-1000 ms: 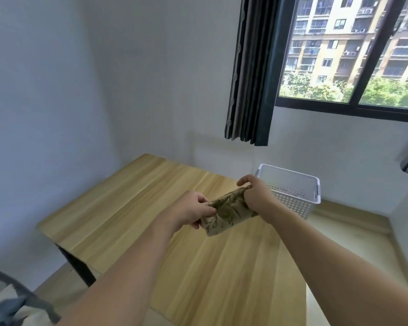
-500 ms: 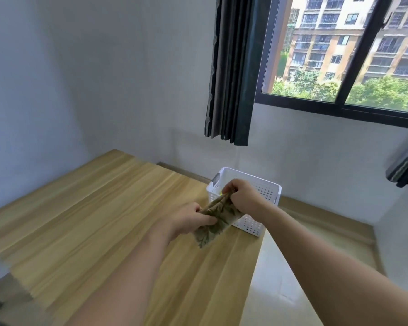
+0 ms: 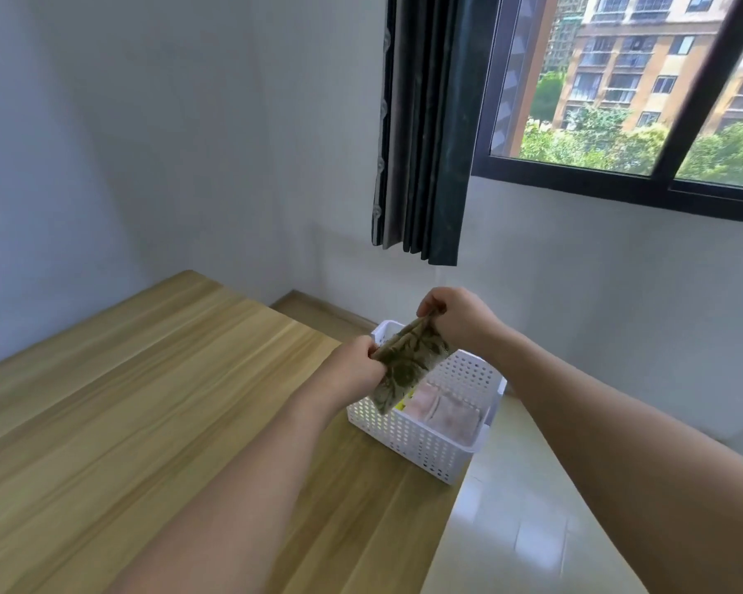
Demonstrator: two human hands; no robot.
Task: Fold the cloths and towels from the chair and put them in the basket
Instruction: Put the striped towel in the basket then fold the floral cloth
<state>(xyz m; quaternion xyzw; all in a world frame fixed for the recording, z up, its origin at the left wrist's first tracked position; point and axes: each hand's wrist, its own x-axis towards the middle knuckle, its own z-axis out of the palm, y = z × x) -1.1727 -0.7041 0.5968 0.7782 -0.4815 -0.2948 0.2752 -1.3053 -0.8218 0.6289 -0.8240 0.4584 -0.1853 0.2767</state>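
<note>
Head view: both hands (left [image 3: 352,370], right [image 3: 460,319]) pinch folded patterned cloth [image 3: 408,362] above basket [image 3: 417,439].

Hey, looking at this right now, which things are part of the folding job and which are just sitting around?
Part of the job:
- patterned green cloth, pinched by left hand and right hand
- white basket at the table corner
- pink folded cloths already in the basket

Just around:
- wooden table
- dark curtain
- window
</note>
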